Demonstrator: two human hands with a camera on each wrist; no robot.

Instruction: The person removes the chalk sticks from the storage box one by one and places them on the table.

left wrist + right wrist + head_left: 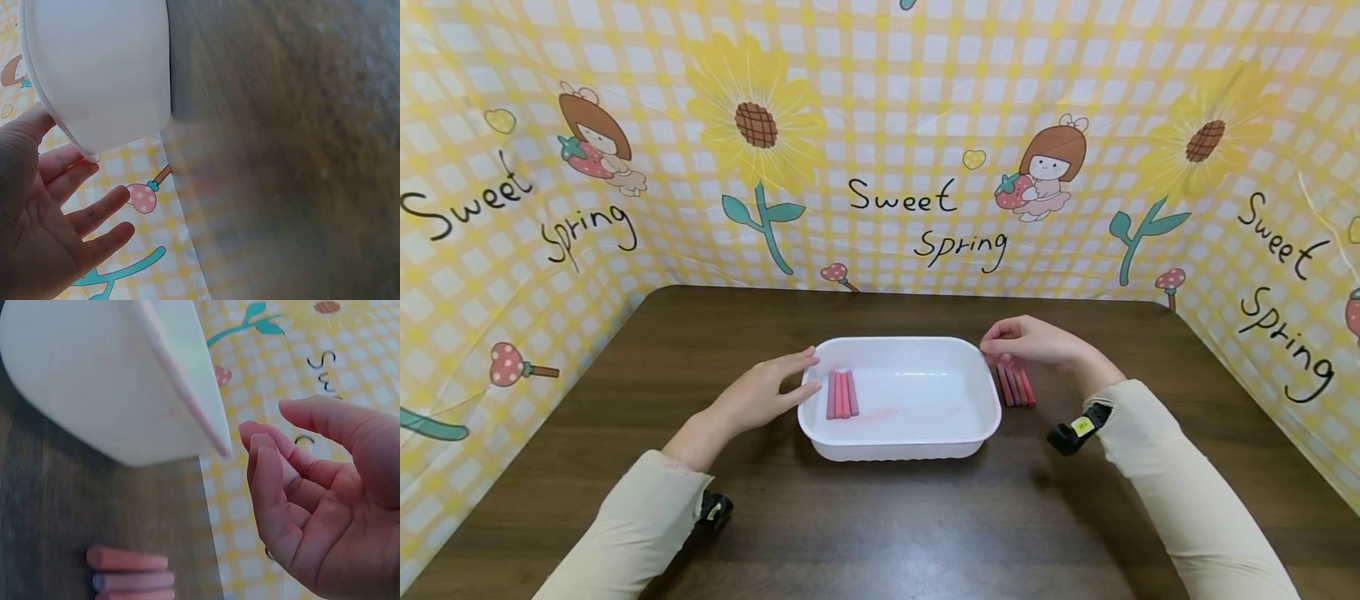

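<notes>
A white rectangular plastic tray (898, 450) sits on the table. Inside it, against the left end, several pink chalk-like sticks (842, 395) lie side by side. My left hand (767, 385) rests at the tray's left rim, fingers spread and fairly straight; the left wrist view shows thumb and fingertips at the rim (47, 103). Just off the right rim is my right hand (1026, 340), fingers loosely bent, thumb apart from them and nothing held in the right wrist view. Below it on the table lies a second row of pink and red sticks (1017, 387), its far ends partly hidden.
Faint pink smudges mark the tray floor. The dark wooden table (880, 533) is closed in at the back and sides by a yellow checked cloth (880, 108) printed with flowers. A black wrist camera (1078, 429) hangs by the right sleeve.
</notes>
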